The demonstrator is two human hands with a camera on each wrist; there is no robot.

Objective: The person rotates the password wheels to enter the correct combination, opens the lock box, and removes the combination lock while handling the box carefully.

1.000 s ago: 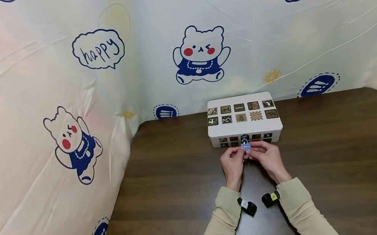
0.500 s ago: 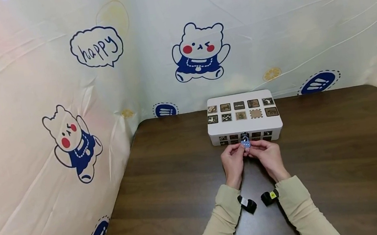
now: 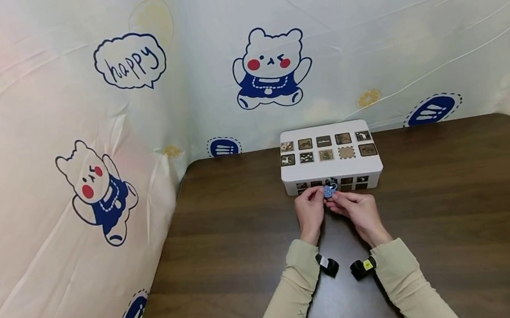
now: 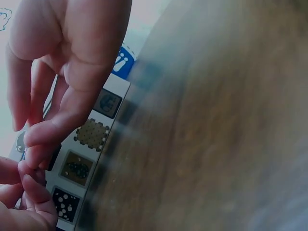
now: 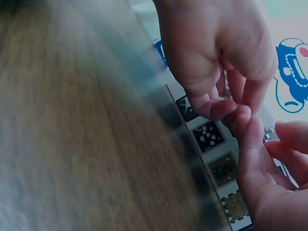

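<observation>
A small blue padlock point(image 3: 329, 191) is at the front clasp of a white tin box point(image 3: 354, 168). It tilts, body to the left and silvery shackle to the right. Whether the shackle passes through the clasp, I cannot tell. My left hand point(image 3: 310, 216) pinches the padlock from the left. On the other side my right hand point(image 3: 362, 215) holds it between thumb and fingers. In the left wrist view, my left hand point(image 4: 29, 207) meets my right hand point(image 4: 72, 53) at the fingertips, which largely hide the padlock. The right wrist view shows them meeting too.
The box stands at the back of a dark brown wooden table point(image 3: 226, 245), against a pale printed cloth point(image 3: 208, 70). Small picture squares cover its lid and front. A black strap-on camera point(image 3: 328, 265) sits at the left wrist, another camera point(image 3: 362, 269) at the right.
The padlock has tipped from upright, shackle at the top, to shackle pointing right. My left hand has shifted slightly up and left; the right hand stays near its place. The box has not moved.
</observation>
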